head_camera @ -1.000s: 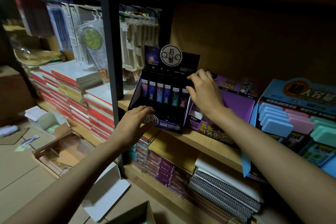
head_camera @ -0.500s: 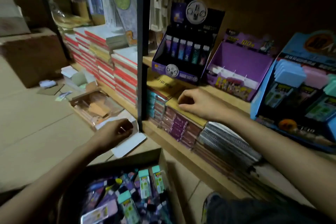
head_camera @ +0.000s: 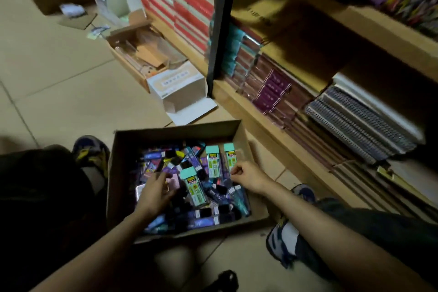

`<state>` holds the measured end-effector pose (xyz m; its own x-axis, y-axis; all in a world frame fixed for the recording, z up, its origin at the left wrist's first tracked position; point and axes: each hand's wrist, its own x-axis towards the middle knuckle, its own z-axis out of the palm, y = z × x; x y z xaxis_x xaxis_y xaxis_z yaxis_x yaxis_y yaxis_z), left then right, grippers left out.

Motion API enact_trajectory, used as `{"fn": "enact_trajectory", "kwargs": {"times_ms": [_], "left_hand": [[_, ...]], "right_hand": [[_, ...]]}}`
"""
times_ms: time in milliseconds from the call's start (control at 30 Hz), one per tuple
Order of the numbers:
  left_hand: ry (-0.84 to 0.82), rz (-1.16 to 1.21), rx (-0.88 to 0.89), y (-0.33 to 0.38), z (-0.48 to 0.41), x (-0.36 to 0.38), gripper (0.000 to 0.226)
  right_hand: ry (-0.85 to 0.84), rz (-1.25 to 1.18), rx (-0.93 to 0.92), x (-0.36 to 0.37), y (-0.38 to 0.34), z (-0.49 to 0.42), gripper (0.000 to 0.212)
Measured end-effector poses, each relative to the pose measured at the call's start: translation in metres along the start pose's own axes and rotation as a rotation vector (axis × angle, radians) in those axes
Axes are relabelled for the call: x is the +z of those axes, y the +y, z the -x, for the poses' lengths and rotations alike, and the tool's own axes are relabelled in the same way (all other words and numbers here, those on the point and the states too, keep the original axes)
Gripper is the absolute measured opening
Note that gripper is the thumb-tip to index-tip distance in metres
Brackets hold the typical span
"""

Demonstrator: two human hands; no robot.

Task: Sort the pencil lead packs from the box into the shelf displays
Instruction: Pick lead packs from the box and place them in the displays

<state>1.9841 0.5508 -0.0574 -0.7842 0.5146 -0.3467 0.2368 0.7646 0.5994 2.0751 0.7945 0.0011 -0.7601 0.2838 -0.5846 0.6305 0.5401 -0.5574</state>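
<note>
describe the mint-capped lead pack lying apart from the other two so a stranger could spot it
Find the open cardboard box on the floor, full of mostly dark purple lead packs. Three have mint-green caps: a pair lies side by side by the right hand. The third mint-capped pack lies alone mid-box, tilted, beside the left hand.

Dark trousers (head_camera: pixel 42 197), bare forearms; a blue-and-yellow left sneaker (head_camera: pixel 91 152) shows at ten o'clock of the left hand (head_camera: pixel 156 187), a white-sided right sneaker (head_camera: pixel 283 242) at five o'clock of the right hand (head_camera: pixel 246 175).
</note>
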Motion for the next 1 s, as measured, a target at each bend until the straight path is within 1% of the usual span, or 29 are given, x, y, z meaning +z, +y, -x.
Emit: {"fn": "enact_trajectory", "kwargs": {"times_ms": [33,67,133,200,267,333,367,433,500,567,667,733,867,933,1000], "left_hand": [[0.020,-0.029,0.003,-0.007,-0.001,0.002,0.040],[0.022,-0.076,0.013,-0.014,-0.002,0.003,0.048],[-0.016,-0.201,0.029,-0.030,-0.003,0.005,0.063],[-0.061,-0.280,0.016,-0.044,-0.002,0.008,0.069],[-0.093,-0.276,-0.019,-0.053,0.003,0.012,0.072],[-0.061,-0.259,-0.044,-0.055,0.004,0.014,0.071],[-0.031,-0.268,-0.051,-0.054,0.002,0.014,0.069],[0.000,-0.296,-0.069,-0.052,-0.005,0.011,0.067],[-0.030,-0.278,-0.091,-0.054,-0.013,0.007,0.066],[-0.086,-0.179,-0.109,-0.057,-0.021,0.001,0.057],[-0.174,0.030,-0.158,-0.059,-0.031,-0.008,0.046],[-0.219,0.015,-0.151,-0.060,-0.037,-0.010,0.044],[-0.325,-0.029,-0.142,-0.061,-0.038,-0.011,0.037],[-0.330,-0.054,-0.126,-0.060,-0.038,-0.013,0.034],[-0.295,0.004,-0.109,-0.057,-0.038,-0.016,0.034]], "right_hand": [[-0.035,-0.011,0.043,0.012,0.009,-0.006,0.008],[-0.082,-0.019,0.083,0.024,0.017,-0.011,0.015],[-0.221,-0.018,0.140,0.044,0.030,-0.016,0.042],[-0.341,0.085,0.127,0.062,0.042,-0.018,0.067],[-0.364,0.191,0.099,0.075,0.049,-0.019,0.085],[-0.314,0.202,0.101,0.082,0.052,-0.019,0.098],[-0.285,0.199,0.100,0.084,0.053,-0.019,0.101],[-0.256,0.233,0.073,0.086,0.053,-0.019,0.099],[-0.248,0.239,0.042,0.087,0.052,-0.020,0.088],[-0.258,0.210,0.027,0.088,0.050,-0.020,0.075],[-0.279,0.217,0.014,0.092,0.049,-0.020,0.056],[-0.297,0.218,0.008,0.095,0.049,-0.021,0.048],[-0.337,0.131,0.039,0.095,0.050,-0.021,0.043],[-0.378,0.081,0.058,0.092,0.051,-0.021,0.044],[-0.426,0.093,0.062,0.088,0.052,-0.024,0.045]]}}
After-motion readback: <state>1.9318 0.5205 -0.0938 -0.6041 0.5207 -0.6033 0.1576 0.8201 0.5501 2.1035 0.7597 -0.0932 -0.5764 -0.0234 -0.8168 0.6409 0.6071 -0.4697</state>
